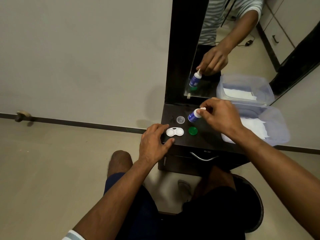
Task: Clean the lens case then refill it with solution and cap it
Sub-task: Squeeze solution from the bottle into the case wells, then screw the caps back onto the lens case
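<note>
The nozzle tip of the solution bottle (194,116) was pinched between the thumb and first fingers (201,111) of the right hand (223,116). The other fingers of that hand were curled in. The bottle was white with a blue label, and it was tilted, with its bottom on the worktop (206,137) and its top leaned toward the hand.

The fingers (162,126) of the left hand (154,142) were spread apart and only a little bent. Nothing was held in them. The lens case (174,132) was seen between the thumb and the first finger of that hand. Whether the case was touched by them could not be told.

The lens case was white and lay flat on the dark worktop, near its front left corner. Both of its round cups were uncapped. A dark spot was seen at the back edge of the left cup.

A green cap (193,130) was placed just to the right of the lens case. A clear round lid (180,119) was placed just behind the lens case, and the bottle was seen to the right of that lid. A clear plastic box (277,129) with white tissue inside was set far to the right of the lens case. A mirror (242,49) was stood up behind the lens case, at the back of the worktop, and the bottle and the right hand were shown in it.
</note>
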